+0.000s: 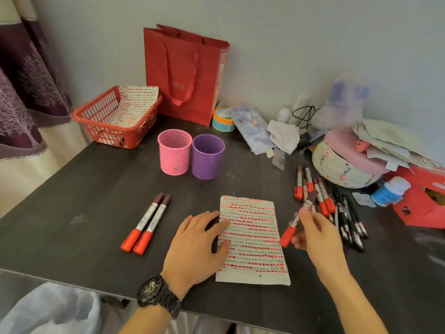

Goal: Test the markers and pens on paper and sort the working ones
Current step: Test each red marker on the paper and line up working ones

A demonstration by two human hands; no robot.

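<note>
A sheet of paper covered in rows of red marks lies on the dark table. My left hand rests flat on the paper's left edge, fingers straight. My right hand pinches a red-capped marker, held tilted just right of the paper with its cap end down. Two red-capped markers lie side by side left of the paper. A pile of red markers and black pens lies to the right. A pink cup and a purple cup stand behind the paper.
A red basket holding marked paper sits at the back left, a red gift bag behind the cups. Clutter fills the back right: a woven basket, papers, a red box, a blue-capped bottle. A curtain hangs at left.
</note>
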